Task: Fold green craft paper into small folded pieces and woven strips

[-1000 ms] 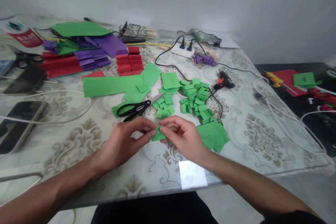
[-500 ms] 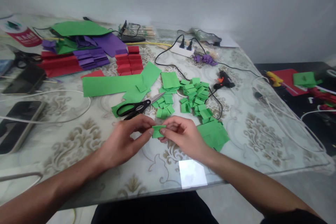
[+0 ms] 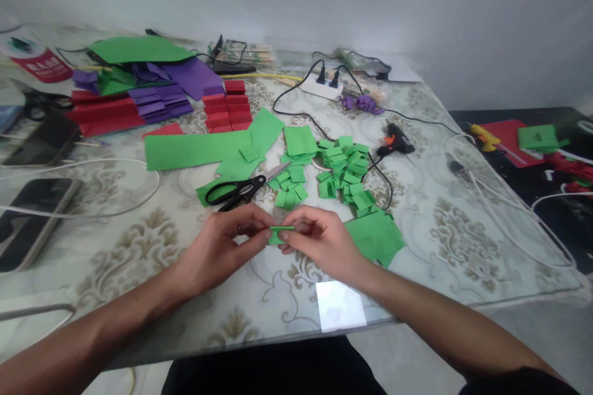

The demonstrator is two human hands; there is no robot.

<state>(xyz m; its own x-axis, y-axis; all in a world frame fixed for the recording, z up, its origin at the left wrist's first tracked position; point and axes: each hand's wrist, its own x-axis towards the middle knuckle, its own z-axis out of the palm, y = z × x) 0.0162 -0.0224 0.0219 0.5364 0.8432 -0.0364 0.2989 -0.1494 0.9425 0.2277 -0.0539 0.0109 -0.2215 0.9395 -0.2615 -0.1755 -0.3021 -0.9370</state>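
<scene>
Two hands worked close together: the left hand (image 3: 220, 250) and the right hand (image 3: 324, 242) each had thumb and fingers nearly closed, pinching one small folded green paper (image 3: 275, 237) above the tabletop (image 3: 194, 315). Just beyond lay black-handled scissors (image 3: 254, 185), with a heap of green pieces (image 3: 345, 166) to their right. Farther back were a glue gun (image 3: 396, 143) and a white power strip (image 3: 319, 87).

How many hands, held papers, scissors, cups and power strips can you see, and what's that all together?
Hands: 2 (left hand, right hand)
Held green paper: 1
Scissors: 2 pairs (middle scissors, left-edge scissors)
Cup: 1
Power strip: 1
Total: 7
</scene>
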